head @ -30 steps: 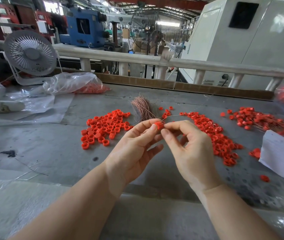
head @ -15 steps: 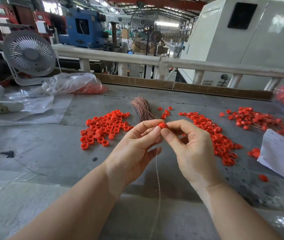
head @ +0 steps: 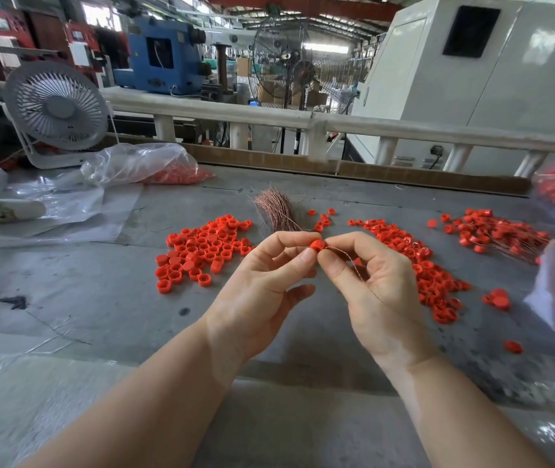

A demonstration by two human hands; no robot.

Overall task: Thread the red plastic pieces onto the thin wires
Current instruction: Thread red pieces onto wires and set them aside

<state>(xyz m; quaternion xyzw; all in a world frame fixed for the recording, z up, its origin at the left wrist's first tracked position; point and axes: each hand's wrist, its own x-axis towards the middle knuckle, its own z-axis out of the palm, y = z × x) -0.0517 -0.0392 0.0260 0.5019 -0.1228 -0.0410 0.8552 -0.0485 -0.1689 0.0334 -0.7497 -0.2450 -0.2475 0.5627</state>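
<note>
Wire bundle [head: 277, 212] behind hands [head: 318, 265] — red piles flank, likely caps.

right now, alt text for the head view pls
Two hands meet over a grey table: the left hand pinches a red piece while the right hand holds a thin wire at it. Loose red pieces and a wire bundle lie beyond.
</note>
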